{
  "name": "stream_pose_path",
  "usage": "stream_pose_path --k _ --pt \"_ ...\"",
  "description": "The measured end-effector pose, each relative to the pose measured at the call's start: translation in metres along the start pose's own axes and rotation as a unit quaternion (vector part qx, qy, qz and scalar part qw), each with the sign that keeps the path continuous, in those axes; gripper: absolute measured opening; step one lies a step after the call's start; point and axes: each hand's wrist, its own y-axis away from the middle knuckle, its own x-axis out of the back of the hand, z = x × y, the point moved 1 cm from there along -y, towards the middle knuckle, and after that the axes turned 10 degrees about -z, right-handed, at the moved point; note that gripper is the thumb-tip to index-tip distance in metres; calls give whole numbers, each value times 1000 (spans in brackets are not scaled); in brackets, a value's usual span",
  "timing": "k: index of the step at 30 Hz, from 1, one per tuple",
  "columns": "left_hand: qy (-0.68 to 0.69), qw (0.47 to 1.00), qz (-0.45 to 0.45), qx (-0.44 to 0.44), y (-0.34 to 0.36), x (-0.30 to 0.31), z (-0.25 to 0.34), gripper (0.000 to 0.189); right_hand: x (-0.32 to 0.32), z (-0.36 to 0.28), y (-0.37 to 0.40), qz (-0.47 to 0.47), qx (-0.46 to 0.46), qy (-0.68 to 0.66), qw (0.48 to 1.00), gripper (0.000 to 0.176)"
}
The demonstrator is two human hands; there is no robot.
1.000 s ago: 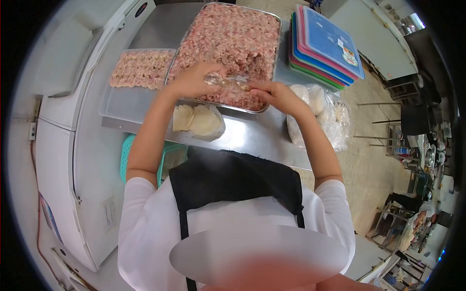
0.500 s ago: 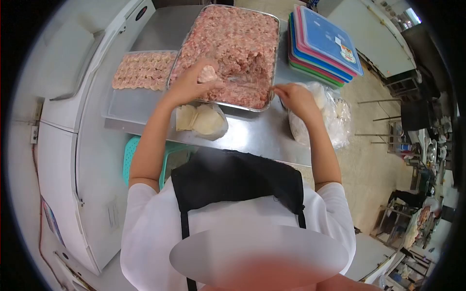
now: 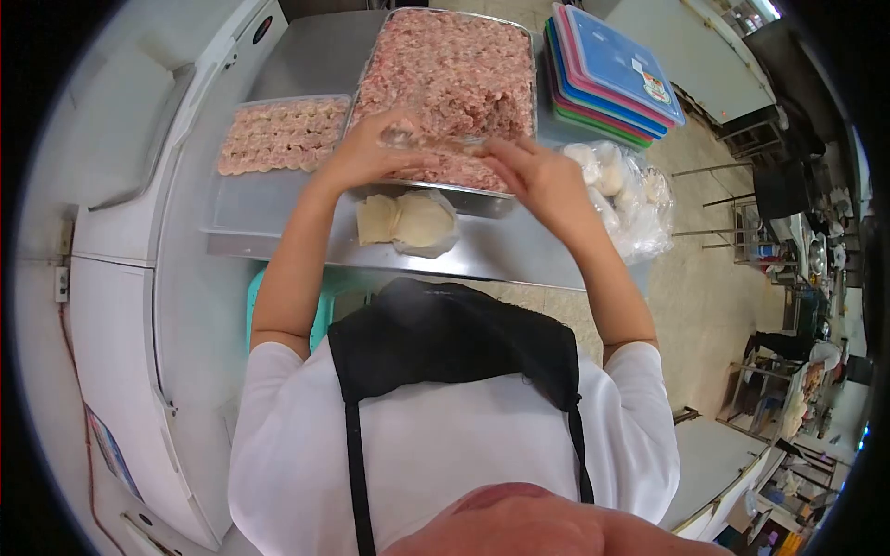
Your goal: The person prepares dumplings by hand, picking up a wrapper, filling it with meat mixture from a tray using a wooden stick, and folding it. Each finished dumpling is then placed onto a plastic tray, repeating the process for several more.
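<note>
A large metal tray is filled with ground meat (image 3: 445, 65), dug out toward its near right part. Over the tray's near left part, my left hand (image 3: 375, 153) curls around a small wrapper with filling (image 3: 399, 137), blurred in its fingers. My right hand (image 3: 533, 171) is closed around a thin utensil (image 3: 454, 146) that reaches toward the left hand. Below the tray lies a stack of pale round wrappers (image 3: 425, 222) in plastic, with a few folded over at its left. Rows of filled dumplings (image 3: 278, 134) fill the far part of a flat container (image 3: 260, 206) at the left.
Stacked containers with coloured lids (image 3: 616, 65) stand at the right back. A clear plastic bag with pale round pieces (image 3: 626, 199) lies on the right side of the steel table (image 3: 501, 250). A teal basket (image 3: 324, 310) is below the table's near edge. White appliance doors (image 3: 111, 334) flank the left.
My right hand has moved left from the tray's right edge, over the meat toward my left hand. The camera view has shifted slightly.
</note>
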Motion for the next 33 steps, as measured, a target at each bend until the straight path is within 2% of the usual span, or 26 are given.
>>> stream_pose_path --k 2,3,6,7,9,11,12,15,18,19,21,24,26,33 --pt "89 993 41 59 20 6 9 52 5 2 -8 26 3 -6 1000 19" --pt "103 992 51 59 29 11 10 50 17 -11 -11 6 -41 -53 998 20" --pt "110 992 49 25 55 27 5 45 9 -34 -17 -20 14 -138 990 22" --pt "117 992 38 24 63 32 2 44 -2 -47 -22 -22 46 -99 994 23" --pt "167 982 -8 88 79 44 -2 42 -32 -58 -31 -41 45 -107 992 23" --pt "151 978 37 137 93 49 -24 46 -47 -66 -37 -48 38 -112 992 24" --pt "142 975 58 163 102 53 -37 47 -51 -71 -39 -53 26 -143 988 24" --pt "-3 993 107 48 130 76 -64 50 -64 -69 -35 -51 -20 -216 975 27" --pt "-94 977 126 145 153 77 -139 52 -86 -57 -14 -30 -134 -322 937 31" --pt "-58 981 113 143 156 69 -154 52 -96 -53 -3 10 -153 -342 927 32" --pt "14 987 83 139 160 55 -177 51 -94 -59 15 -7 -229 -391 891 32" --pt "-97 986 55 126 149 32 -181 50 -102 -59 44 18 -300 -447 843 31" --pt "-77 987 63 127 140 18 -178 52 -101 -66 60 35 -332 -464 820 29" --pt "-117 982 104 104 108 -3 -172 72 -90 -70 86 70 -367 -450 811 29"
